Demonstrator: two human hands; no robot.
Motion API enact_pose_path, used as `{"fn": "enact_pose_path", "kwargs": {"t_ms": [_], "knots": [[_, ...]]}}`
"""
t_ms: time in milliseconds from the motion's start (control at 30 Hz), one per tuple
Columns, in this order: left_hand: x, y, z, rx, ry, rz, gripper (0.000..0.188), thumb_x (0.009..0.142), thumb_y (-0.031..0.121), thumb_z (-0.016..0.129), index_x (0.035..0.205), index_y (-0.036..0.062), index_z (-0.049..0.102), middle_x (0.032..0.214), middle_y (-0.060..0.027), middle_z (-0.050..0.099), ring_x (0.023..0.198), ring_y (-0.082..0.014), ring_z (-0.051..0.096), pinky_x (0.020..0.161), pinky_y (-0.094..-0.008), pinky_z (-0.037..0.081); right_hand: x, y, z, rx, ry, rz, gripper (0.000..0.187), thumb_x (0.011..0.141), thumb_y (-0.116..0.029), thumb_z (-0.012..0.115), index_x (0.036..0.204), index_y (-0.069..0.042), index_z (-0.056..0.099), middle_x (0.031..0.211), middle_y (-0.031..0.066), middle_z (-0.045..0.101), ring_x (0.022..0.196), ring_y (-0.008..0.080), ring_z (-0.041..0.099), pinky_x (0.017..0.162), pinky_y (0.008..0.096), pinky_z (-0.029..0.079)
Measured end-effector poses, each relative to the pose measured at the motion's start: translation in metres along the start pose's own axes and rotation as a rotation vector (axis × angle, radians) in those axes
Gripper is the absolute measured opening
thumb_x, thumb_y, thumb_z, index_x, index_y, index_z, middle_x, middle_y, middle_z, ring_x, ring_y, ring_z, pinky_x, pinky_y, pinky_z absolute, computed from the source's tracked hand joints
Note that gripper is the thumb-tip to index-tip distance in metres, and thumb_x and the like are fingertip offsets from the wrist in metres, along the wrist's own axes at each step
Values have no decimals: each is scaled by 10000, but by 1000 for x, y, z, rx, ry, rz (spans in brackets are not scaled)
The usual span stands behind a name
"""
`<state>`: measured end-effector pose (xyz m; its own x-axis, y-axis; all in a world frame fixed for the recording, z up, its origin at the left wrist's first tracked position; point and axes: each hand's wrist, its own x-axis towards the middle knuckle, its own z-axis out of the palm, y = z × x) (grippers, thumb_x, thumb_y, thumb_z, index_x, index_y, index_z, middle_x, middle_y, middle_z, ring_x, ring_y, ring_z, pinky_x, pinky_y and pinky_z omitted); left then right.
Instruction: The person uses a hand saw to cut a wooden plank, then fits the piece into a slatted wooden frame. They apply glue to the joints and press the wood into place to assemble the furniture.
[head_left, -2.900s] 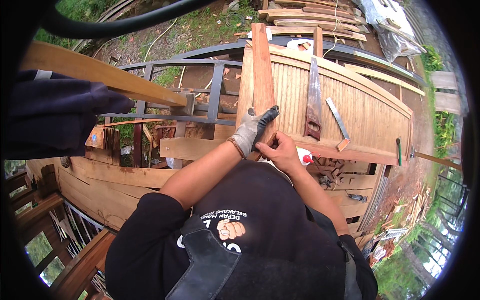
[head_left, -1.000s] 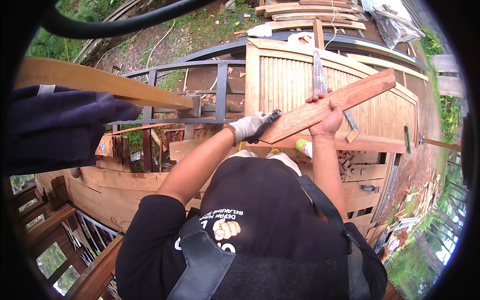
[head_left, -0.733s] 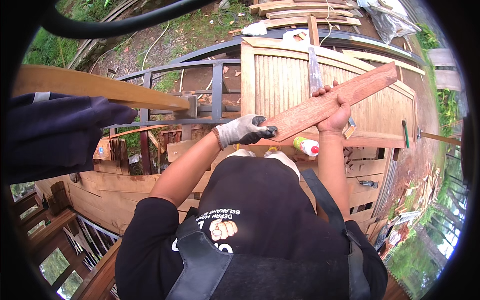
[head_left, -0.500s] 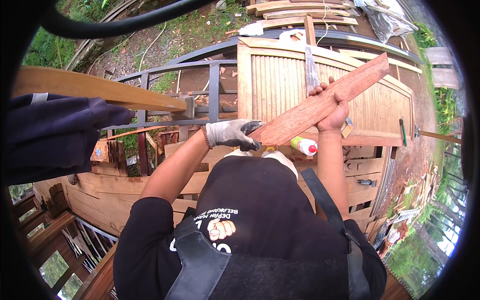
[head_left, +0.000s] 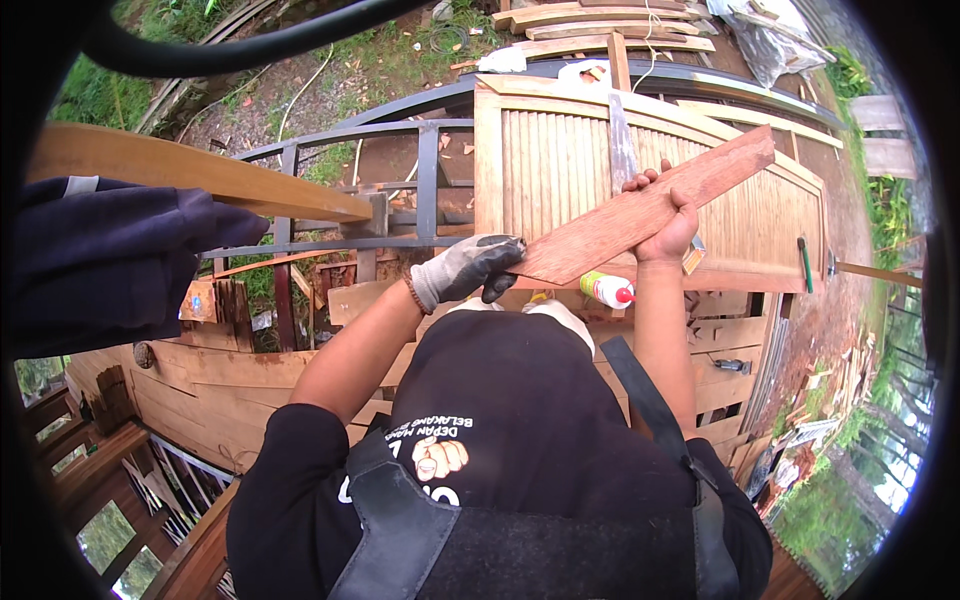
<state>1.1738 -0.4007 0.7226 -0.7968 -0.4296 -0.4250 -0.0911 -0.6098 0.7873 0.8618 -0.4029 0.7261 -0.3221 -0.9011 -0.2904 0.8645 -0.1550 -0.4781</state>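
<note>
A flat reddish-brown wooden board is held slantwise in front of me, its far end up to the right. My right hand, bare, wraps round it near the middle, thumb on the upper face and fingertips showing past the far edge. My left hand, in a grey glove with dark-coated fingers, grips the board's near left end. Beneath the board lies a pale louvred wooden panel. A white bottle with a red cap rests just below the board, left of my right wrist.
A dark metal frame extends left of the panel, with a wooden beam and dark cloth nearer. Several planks are stacked at the back. On the panel's right lies a green tool; a dark tool sits lower right.
The board has turned slightly, its far end dropping a little and its near end shifting right. My left hand has changed its hold on that end; my right hand keeps its grip.
</note>
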Motion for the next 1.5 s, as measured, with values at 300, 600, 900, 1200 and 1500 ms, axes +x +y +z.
{"fn": "enact_pose_path", "kwargs": {"t_ms": [300, 600, 900, 1200, 1500], "knots": [[-1, -9, 22, 623, 178, -29, 505, 861, 453, 760, 1061, -7, 704, 899, -99, 707, 818, -190, 631, 779, -330, 513, -13, 5, 7, -72, -65, 13, 526, 869, -171, 426, 1379, -43, 413, 1010, 149, 564, 909, 280, 575, 893, 488, 501], [3, -12, 23, 200, 147, -52, 505, 967, 507, 629, 909, 6, 654, 720, -68, 641, 663, -162, 621, 650, -325, 498, -12, 2, 5, -64, -55, -6, 523, 867, -168, 435, 1373, -37, 417, 1008, 150, 559, 911, 284, 574, 896, 488, 500], [-2, 1, 41, 624, 249, 65, 443, 927, 400, 719, 1070, -19, 696, 825, -75, 691, 773, -145, 638, 741, -337, 519, -10, 1, -5, -18, -27, 20, 496, 863, -173, 447, 1343, -49, 446, 1008, 153, 557, 911, 292, 574, 891, 496, 501], [0, -24, 20, 227, 93, 174, 440, 968, 392, 668, 1170, 2, 661, 709, -40, 582, 661, -105, 595, 599, -286, 463, -5, 0, -5, -23, 14, 56, 492, 868, -185, 435, 1342, -51, 438, 1020, 150, 556, 907, 290, 571, 874, 496, 503], [0, 4, 45, 754, 239, 25, 535, 877, 403, 769, 1167, -35, 671, 926, -120, 721, 854, -163, 675, 780, -353, 531, -8, -2, 1, -59, -50, 31, 498, 867, -181, 427, 1344, -39, 437, 1030, 149, 556, 914, 282, 570, 896, 493, 491]]}}
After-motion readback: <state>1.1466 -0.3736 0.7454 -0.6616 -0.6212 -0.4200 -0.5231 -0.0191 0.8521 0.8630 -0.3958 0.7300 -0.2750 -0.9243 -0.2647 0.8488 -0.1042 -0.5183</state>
